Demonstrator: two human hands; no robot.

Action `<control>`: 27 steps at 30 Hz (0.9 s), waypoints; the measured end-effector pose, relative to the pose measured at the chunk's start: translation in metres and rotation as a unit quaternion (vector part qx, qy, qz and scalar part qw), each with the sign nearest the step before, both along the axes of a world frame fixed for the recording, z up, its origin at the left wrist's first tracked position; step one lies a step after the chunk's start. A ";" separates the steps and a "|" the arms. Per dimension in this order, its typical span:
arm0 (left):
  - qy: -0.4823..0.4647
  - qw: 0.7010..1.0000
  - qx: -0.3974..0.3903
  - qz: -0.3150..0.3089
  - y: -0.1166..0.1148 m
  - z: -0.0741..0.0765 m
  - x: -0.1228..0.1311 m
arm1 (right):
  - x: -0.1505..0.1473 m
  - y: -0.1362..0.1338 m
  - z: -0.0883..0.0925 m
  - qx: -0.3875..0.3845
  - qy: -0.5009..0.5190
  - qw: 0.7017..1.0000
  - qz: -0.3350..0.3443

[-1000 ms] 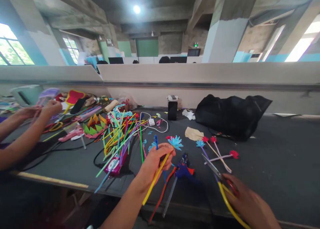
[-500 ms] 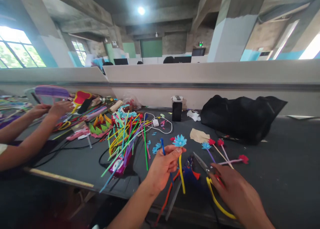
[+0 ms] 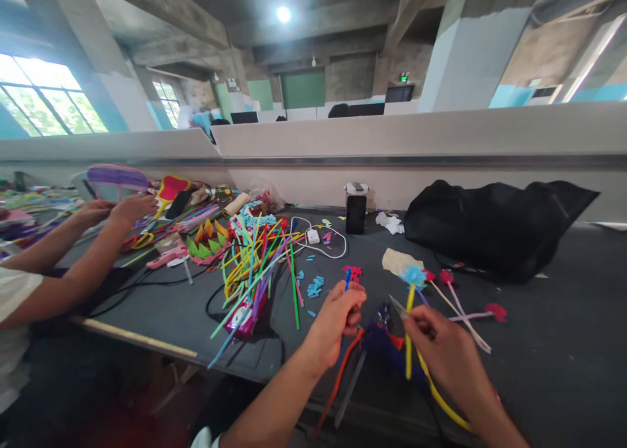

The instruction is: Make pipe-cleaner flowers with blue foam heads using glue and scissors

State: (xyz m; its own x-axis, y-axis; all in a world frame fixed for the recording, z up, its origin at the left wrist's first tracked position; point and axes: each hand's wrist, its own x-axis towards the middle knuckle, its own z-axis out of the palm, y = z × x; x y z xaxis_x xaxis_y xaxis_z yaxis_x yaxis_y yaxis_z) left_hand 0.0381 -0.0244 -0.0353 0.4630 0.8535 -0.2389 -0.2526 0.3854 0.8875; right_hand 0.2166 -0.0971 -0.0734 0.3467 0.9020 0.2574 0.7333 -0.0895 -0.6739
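Observation:
My right hand [image 3: 441, 350] is closed around a yellow pipe-cleaner stem topped with a light blue paper flower [image 3: 414, 276], held upright. The same hand also keeps scissors with yellow handles [image 3: 435, 386]; their blades [image 3: 398, 304] poke out to the left. My left hand [image 3: 336, 320] is pinched on a blue pipe cleaner [image 3: 347, 278] whose tip sticks up above the fingers. Below both hands a blue glue gun [image 3: 379, 337] lies on the dark table [image 3: 563, 330], with an orange pipe cleaner [image 3: 337, 386] beside it.
A heap of coloured pipe cleaners [image 3: 255, 258] lies left of centre. Finished red and blue flowers on stems [image 3: 460, 298] rest at right, before a black bag [image 3: 494, 223]. A phone stand [image 3: 356, 209] and white cable are at the back. Another person's hands [image 3: 117, 209] work at far left.
The blue flower on its yellow stem has passed from my left hand to my right hand, which came up and in with the scissors. My left hand now pinches only the blue pipe cleaner.

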 end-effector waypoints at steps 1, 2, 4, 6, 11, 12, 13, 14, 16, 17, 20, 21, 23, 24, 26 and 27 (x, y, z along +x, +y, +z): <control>-0.007 1.000 0.002 -0.003 0.003 -0.002 0.000 | 0.014 -0.001 -0.003 -0.040 -0.024 0.998 -0.044; -0.013 1.000 0.002 -0.004 0.006 -0.004 0.000 | 0.028 -0.001 -0.004 -0.092 -0.047 0.992 -0.077; -0.015 1.000 0.000 -0.018 0.009 -0.006 -0.001 | 0.054 -0.003 -0.005 -0.179 -0.078 0.973 -0.126; -0.010 1.000 -0.003 -0.024 0.011 -0.005 -0.001 | 0.072 -0.004 -0.006 -0.233 -0.091 0.958 -0.140; -0.003 1.000 0.014 -0.008 0.011 0.002 -0.004 | 0.072 -0.004 -0.009 -0.219 -0.137 0.949 -0.183; -0.004 1.000 0.019 -0.007 0.011 0.003 -0.005 | 0.066 -0.004 -0.009 -0.195 -0.144 0.953 -0.182; -0.005 1.000 0.026 -0.006 0.011 0.005 -0.007 | 0.059 -0.002 -0.008 -0.170 -0.148 0.959 -0.170; -0.003 0.999 0.036 -0.002 0.012 0.007 -0.009 | 0.051 -0.001 -0.007 -0.148 -0.147 0.967 -0.145; 0.001 0.998 0.063 0.014 0.014 0.013 -0.016 | 0.036 0.005 -0.003 -0.126 -0.141 0.979 -0.077; 0.001 0.997 0.078 0.026 0.015 0.016 -0.020 | 0.028 0.008 -0.001 -0.123 -0.137 0.982 -0.035; -0.018 0.991 0.116 0.064 0.021 0.023 -0.032 | 0.006 0.024 0.005 -0.128 -0.131 0.980 0.082; -0.021 0.989 0.125 0.070 0.022 0.025 -0.036 | -0.002 0.030 0.007 -0.130 -0.135 0.976 0.108; -0.022 0.988 0.134 0.075 0.024 0.026 -0.040 | -0.017 0.042 0.009 -0.129 -0.149 0.969 0.149; -0.021 0.988 0.134 0.076 0.025 0.026 -0.041 | -0.025 0.048 0.009 -0.128 -0.158 0.965 0.163; -0.019 0.989 0.129 0.074 0.024 0.026 -0.041 | -0.037 0.055 0.008 -0.122 -0.172 0.960 0.183; -0.018 0.989 0.126 0.071 0.023 0.026 -0.040 | -0.042 0.057 0.007 -0.113 -0.177 0.959 0.189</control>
